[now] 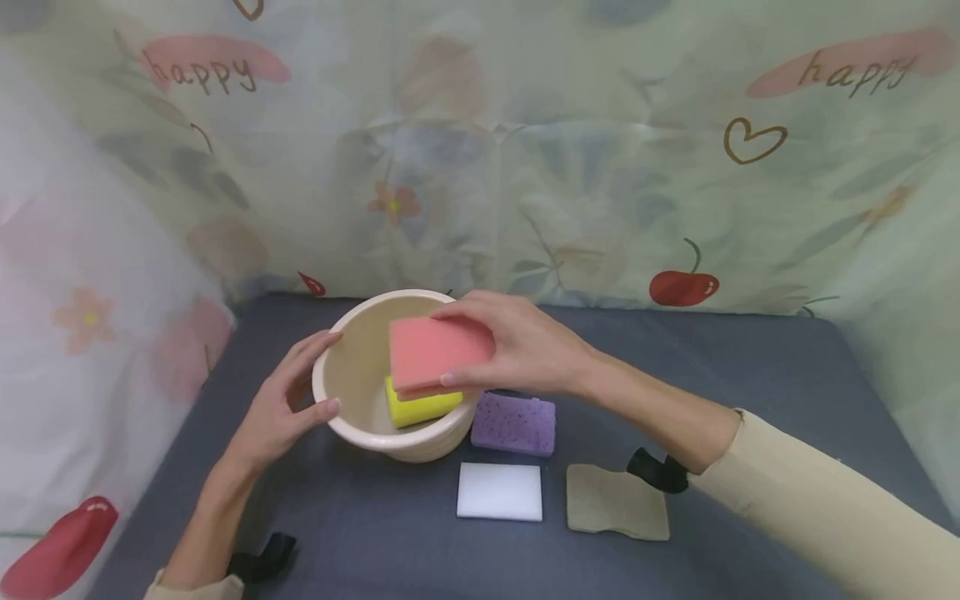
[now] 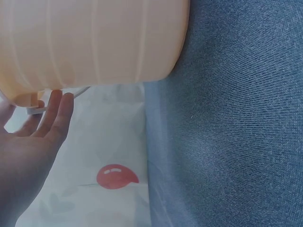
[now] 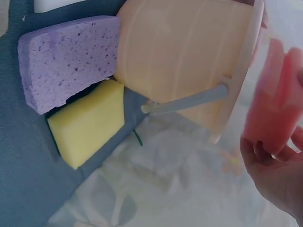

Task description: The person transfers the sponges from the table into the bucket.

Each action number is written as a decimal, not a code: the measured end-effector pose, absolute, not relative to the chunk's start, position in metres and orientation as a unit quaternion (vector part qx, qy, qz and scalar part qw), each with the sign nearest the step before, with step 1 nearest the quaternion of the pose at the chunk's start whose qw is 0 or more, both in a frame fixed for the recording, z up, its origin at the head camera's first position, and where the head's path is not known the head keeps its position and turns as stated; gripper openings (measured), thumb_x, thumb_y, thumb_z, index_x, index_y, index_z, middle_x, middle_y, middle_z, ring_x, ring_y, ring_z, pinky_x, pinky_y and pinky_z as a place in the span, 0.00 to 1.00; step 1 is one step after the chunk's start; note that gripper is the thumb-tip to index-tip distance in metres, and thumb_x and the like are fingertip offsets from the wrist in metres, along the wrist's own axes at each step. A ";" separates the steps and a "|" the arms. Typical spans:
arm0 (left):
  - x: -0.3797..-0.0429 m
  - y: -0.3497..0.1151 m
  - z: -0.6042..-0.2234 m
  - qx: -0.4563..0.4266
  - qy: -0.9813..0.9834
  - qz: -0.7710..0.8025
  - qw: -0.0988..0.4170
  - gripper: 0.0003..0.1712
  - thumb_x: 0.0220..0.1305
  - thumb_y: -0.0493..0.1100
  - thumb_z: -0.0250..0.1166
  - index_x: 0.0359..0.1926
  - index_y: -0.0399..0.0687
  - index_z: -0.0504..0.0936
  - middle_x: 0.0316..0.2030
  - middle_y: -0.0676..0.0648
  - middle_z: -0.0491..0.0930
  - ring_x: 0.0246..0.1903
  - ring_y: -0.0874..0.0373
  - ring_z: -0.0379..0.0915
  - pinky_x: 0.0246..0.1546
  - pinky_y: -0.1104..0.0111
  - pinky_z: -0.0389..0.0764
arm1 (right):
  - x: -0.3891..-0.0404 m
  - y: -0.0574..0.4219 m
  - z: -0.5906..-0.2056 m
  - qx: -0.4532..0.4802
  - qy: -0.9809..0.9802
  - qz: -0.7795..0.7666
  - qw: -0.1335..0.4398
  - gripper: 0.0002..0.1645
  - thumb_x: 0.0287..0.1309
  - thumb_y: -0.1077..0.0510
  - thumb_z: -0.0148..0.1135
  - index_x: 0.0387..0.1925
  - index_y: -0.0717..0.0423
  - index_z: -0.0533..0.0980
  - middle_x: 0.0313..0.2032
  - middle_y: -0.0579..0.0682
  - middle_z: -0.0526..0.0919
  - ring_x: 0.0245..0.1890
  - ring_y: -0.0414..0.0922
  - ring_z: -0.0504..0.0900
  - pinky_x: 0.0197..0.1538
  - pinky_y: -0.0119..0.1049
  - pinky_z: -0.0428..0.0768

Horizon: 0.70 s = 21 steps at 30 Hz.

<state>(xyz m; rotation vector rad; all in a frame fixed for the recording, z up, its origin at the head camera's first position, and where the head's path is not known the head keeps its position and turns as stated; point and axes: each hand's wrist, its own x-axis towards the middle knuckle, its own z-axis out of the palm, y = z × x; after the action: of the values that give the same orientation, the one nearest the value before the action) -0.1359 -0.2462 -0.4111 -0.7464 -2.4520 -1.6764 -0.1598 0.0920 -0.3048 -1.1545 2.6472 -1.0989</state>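
Observation:
A cream plastic bucket [image 1: 360,367] stands toward the back left of the dark cloth surface. My left hand [image 1: 281,400] grips its rim at the left, thumb near the front, fingers behind; the left wrist view shows the fingers [image 2: 59,116] at the bucket's handle mount. Over the bucket's mouth my right hand [image 1: 525,346] holds a pink sponge [image 1: 431,350] between thumb and fingers. It looks folded or doubled in the right wrist view. Beneath it, inside the bucket, lies a yellow sponge [image 1: 420,408], partly hidden by the pink one.
Right of the bucket sits a purple sponge [image 1: 514,423], with a second yellow sponge [image 3: 90,125] behind it. Nearer lie a white sponge block [image 1: 499,492] and a beige cloth-like piece [image 1: 617,502]. A printed curtain [image 1: 495,208] hangs around the back and sides.

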 end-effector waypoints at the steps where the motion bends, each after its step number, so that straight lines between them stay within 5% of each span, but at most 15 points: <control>1: -0.135 -0.246 -0.411 -0.241 -0.801 -0.546 0.040 0.48 0.52 0.21 0.67 0.74 0.46 0.64 0.70 0.41 0.59 0.65 0.60 0.62 0.61 0.78 0.65 | -0.161 0.089 -0.305 -0.376 0.857 -0.352 0.027 0.36 0.52 0.39 0.73 0.62 0.41 0.75 0.49 0.36 0.77 0.45 0.36 0.74 0.45 0.36 0.76; 21: -0.133 -0.246 -0.407 -0.224 -0.813 -0.536 0.037 0.48 0.52 0.25 0.71 0.73 0.49 0.65 0.71 0.45 0.60 0.65 0.61 0.60 0.61 0.79 0.63 | -0.175 0.046 -0.323 -0.375 0.862 -0.336 0.064 0.42 0.49 0.38 0.74 0.65 0.43 0.73 0.59 0.40 0.77 0.52 0.35 0.73 0.50 0.32 0.74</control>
<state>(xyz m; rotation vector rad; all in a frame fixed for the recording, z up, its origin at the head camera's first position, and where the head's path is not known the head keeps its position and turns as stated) -0.1331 -0.2455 -0.4072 -0.6868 -2.4974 -1.6454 -0.1750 0.0464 -0.3235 -1.1323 2.6026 -1.0153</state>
